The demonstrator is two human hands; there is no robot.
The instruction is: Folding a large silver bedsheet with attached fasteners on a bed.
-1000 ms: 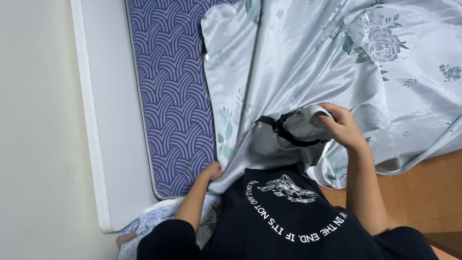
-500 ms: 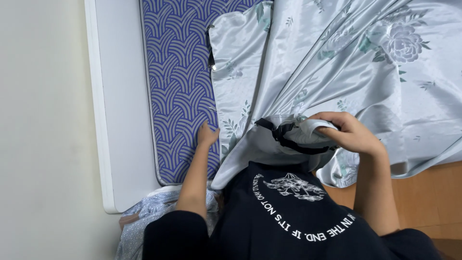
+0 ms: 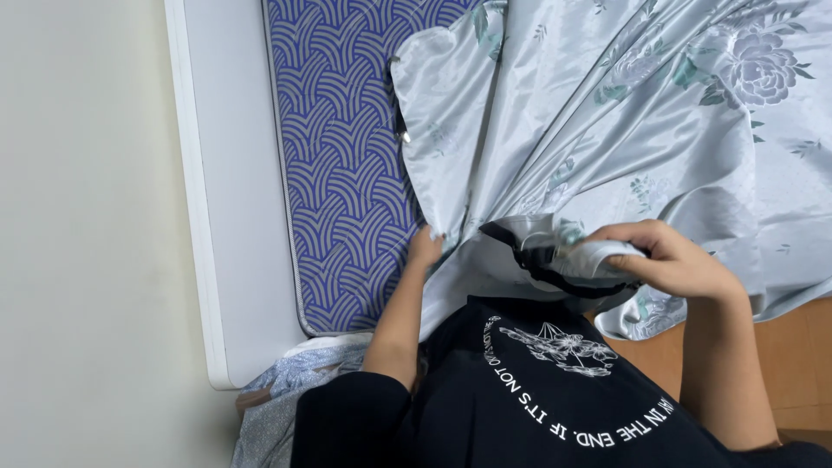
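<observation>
- Plain cream wall (image 3: 78,217) down the left side, evenly lit, no marks.
- White bed frame edge (image 3: 230,199) running beside the wall, rounded corner at the lower end.
- Mattress (image 3: 342,173) set in the frame, blue with a grey scallop pattern, pale piped edging along its rim.
- Wooden floor (image 3: 802,347) at lower right, warm orange-brown boards.
- Soft, flat daylight throughout, no hard shadows.
- Pale blue speckled cloth (image 3: 277,394) bunched on the floor by the frame corner.

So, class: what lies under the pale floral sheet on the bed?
A blue wave-patterned mattress shows at the floral sheet's left edge; the rest under the sheet is covered. The left hand reaches beneath that edge.
</observation>
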